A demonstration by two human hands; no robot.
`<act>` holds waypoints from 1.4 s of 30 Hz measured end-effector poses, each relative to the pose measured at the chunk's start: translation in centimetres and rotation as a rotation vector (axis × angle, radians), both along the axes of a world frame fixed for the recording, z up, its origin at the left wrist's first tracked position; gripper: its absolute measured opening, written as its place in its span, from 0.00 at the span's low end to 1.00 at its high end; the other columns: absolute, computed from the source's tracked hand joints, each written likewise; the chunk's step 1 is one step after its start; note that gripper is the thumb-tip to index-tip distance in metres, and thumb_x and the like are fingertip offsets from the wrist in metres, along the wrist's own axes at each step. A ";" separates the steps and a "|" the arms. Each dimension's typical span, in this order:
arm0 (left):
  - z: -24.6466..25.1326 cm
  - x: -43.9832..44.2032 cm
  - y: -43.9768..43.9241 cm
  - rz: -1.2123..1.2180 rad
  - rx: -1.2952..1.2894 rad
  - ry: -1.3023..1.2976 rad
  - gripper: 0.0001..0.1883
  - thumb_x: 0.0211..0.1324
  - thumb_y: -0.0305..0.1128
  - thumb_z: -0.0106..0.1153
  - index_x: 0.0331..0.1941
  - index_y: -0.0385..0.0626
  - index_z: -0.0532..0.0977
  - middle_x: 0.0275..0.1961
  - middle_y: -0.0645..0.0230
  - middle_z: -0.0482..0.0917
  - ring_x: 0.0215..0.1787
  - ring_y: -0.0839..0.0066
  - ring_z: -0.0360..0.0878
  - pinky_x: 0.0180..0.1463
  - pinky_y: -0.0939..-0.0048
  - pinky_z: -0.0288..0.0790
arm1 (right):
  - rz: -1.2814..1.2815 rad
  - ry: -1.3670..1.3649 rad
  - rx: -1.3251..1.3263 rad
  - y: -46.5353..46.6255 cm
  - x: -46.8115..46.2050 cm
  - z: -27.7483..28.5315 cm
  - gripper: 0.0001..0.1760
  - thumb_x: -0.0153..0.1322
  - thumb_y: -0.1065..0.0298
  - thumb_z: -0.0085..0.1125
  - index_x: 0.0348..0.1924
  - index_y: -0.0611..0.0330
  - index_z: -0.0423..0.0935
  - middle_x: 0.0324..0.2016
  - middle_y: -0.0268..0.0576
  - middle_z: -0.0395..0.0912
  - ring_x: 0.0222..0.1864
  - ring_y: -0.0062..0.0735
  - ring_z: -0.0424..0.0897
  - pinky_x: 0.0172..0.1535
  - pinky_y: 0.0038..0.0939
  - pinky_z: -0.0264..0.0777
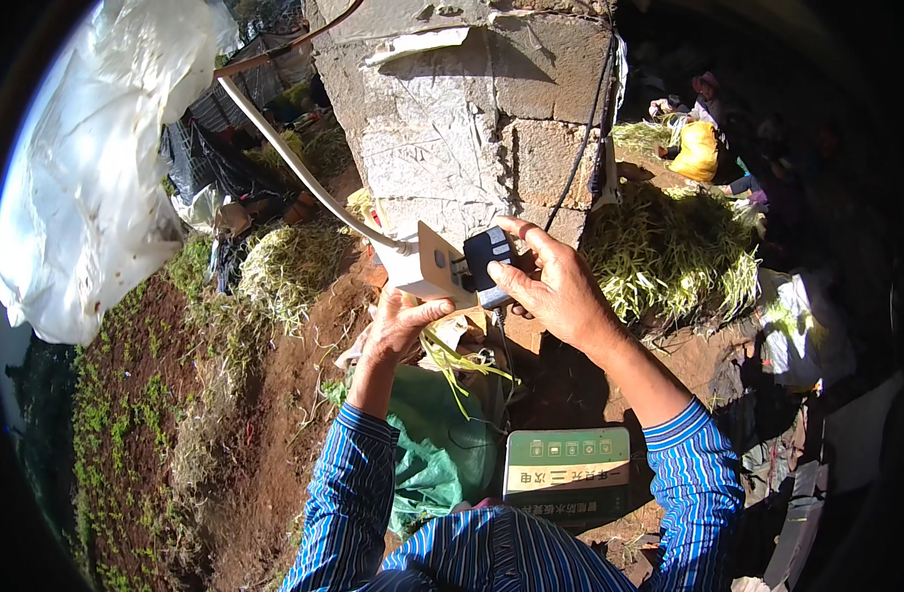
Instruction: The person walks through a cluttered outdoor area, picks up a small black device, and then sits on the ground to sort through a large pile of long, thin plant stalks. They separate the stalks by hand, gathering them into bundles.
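My left hand grips a white electrical socket box from below, thumb along its lower edge. A thick white cable enters the box from the upper left. In my right hand is a black power adapter, pinched between thumb and fingers. Its plug side faces the socket face, very close to it; I cannot tell whether the prongs are in the holes. From the adapter a thin cord hangs down towards a flat green and cream device bearing writing, on the ground before me.
A rough block pillar stands just beyond my hands, with a dark cable down its right side. White plastic sheeting hangs at left. Green mesh sacking lies below. Cut plant stalks are heaped at right; a person sits behind.
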State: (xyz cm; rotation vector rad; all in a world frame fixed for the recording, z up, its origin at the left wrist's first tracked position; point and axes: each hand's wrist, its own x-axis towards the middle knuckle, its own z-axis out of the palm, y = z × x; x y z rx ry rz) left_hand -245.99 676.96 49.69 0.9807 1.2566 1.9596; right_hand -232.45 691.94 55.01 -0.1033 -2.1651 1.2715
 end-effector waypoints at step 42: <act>-2.5 -1.4 -0.5 0.147 0.011 0.153 0.21 0.41 0.26 0.66 0.42 0.40 0.71 0.38 0.69 0.77 0.39 0.79 0.74 0.44 0.76 0.69 | -0.127 0.137 0.175 -2.5 -1.5 -1.0 0.26 0.60 0.72 0.58 0.50 0.64 0.63 0.25 0.56 0.76 0.28 0.45 0.79 0.30 0.32 0.72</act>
